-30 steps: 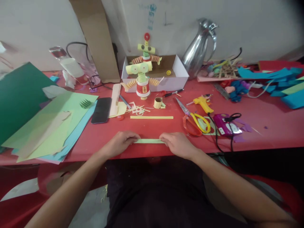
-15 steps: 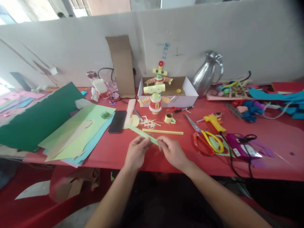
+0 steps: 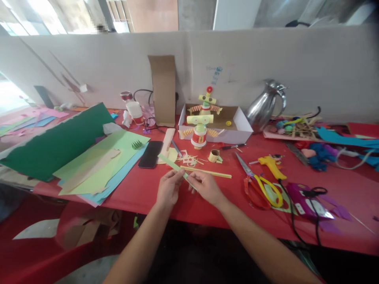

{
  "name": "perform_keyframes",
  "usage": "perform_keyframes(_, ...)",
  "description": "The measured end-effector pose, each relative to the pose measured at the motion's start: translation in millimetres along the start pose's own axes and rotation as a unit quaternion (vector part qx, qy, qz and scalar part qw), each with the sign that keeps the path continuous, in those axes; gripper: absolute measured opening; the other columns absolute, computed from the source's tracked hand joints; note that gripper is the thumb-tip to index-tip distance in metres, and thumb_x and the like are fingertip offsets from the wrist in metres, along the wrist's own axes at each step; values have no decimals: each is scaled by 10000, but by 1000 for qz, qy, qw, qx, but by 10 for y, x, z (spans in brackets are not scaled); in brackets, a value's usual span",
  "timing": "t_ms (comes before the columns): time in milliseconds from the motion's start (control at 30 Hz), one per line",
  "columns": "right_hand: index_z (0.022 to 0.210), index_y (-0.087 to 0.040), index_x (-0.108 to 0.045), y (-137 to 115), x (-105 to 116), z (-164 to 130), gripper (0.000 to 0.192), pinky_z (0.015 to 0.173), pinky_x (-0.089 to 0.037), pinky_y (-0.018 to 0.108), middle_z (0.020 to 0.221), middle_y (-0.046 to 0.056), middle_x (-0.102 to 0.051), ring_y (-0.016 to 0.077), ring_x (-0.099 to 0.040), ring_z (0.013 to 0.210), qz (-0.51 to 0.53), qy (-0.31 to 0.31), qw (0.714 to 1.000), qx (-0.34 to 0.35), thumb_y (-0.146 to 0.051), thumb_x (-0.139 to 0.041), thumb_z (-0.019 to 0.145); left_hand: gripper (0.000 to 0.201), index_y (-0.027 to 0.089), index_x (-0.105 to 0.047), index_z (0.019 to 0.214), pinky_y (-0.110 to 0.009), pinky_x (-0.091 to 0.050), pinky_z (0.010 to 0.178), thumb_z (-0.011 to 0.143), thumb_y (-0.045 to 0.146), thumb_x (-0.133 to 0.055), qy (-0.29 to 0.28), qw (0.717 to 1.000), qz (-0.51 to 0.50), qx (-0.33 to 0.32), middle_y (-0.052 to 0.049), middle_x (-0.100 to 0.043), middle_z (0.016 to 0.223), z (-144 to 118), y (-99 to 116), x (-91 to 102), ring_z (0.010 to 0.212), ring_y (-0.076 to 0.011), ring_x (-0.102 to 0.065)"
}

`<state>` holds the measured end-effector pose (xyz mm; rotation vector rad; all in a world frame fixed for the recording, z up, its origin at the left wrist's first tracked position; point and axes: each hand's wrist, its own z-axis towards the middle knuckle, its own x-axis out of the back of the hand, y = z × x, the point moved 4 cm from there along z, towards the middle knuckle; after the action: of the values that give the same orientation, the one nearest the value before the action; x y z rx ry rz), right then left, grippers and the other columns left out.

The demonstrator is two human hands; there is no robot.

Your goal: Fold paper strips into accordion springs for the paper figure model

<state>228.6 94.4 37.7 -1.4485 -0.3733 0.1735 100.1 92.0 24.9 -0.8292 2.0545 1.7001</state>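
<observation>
A light green paper strip [image 3: 170, 162] slants between my hands over the red table. My left hand [image 3: 169, 187] pinches it near its middle, and the strip's far end sticks out up and to the left. Its near end is pinched by my right hand [image 3: 205, 187], whose fingers partly cover it. Just beyond the hands lie thin yellow paper strips [image 3: 207, 172]. A small rolled paper ring [image 3: 213, 155] and some white and yellow scraps [image 3: 189, 158] rest farther back. Behind them stands a paper-cup figure [image 3: 199, 136] with pleated arms.
Left are a black phone [image 3: 150, 154], coloured paper sheets [image 3: 103, 161] and green card [image 3: 65, 144]. Right are scissors [image 3: 259, 185], a yellow glue gun [image 3: 272, 167] and a purple box [image 3: 308, 201] with black cords. A white box [image 3: 237, 136] and a metal jug [image 3: 264, 104] stand behind.
My right hand has shifted left along the strip, closer to my left hand. The camera view has tilted up and turned slightly left.
</observation>
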Motion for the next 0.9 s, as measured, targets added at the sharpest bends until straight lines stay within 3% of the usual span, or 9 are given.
perform_keyframes(267,792,-186,-650,11,-67,-265,221,549,-430,214,593,-25,-615,101,-556,511,-77,-3,997,20,-341,-548,912,41,96,-684,743,-247,-566,674,776,101,-707,47,997,-8,62,-63,-708,688,-131,82,134,671,-155,-697)
perform_keyframes(500,825,-168,-666,62,76,-305,213,482,-406,196,579,-24,-609,84,-521,454,-16,-56,997,-46,-350,-573,885,245,113,-658,767,-261,-587,736,945,166,-499,107,991,-16,75,-81,-724,747,-38,209,264,718,-151,-719)
perform_keyframes(567,828,-170,-665,95,97,-317,221,480,-400,194,580,-24,-611,83,-521,458,-8,-59,996,-59,-367,-581,881,223,119,-660,783,-254,-584,731,941,192,-519,101,993,-13,64,-81,-730,769,-54,200,236,735,-149,-719)
perform_keyframes(667,829,-177,-660,114,150,-350,234,482,-396,199,580,-26,-610,85,-511,456,-15,-45,996,-76,-388,-575,887,106,136,-681,908,-270,-580,730,867,226,-645,46,997,19,58,-85,-745,860,-144,95,107,812,-176,-721)
perform_keyframes(700,826,-180,-659,107,178,-357,252,487,-401,205,585,-22,-615,91,-517,459,-25,-51,995,-78,-401,-562,896,147,136,-682,930,-277,-579,726,816,226,-704,24,997,39,64,-86,-746,865,-181,42,60,816,-185,-720)
perform_keyframes(800,827,-192,-680,50,386,-311,319,550,-434,243,651,9,-659,139,-589,557,-133,-39,989,-52,-445,-514,927,272,125,-668,853,-281,-569,712,672,254,-825,-1,994,88,58,-55,-723,744,-244,-70,-22,739,-180,-708)
perform_keyframes(833,841,-197,-690,25,504,-266,318,592,-445,260,706,27,-679,163,-616,628,-201,-4,979,-34,-438,-506,936,297,135,-655,837,-279,-565,710,651,274,-839,3,995,93,44,-33,-710,704,-240,-80,-29,720,-174,-703)
perform_keyframes(900,902,-208,-698,-24,759,-156,234,717,-455,302,900,68,-699,209,-634,825,-358,107,927,1,-357,-522,940,323,157,-631,835,-286,-562,717,644,309,-844,0,995,98,31,-12,-701,682,-205,-87,-35,720,-172,-704)
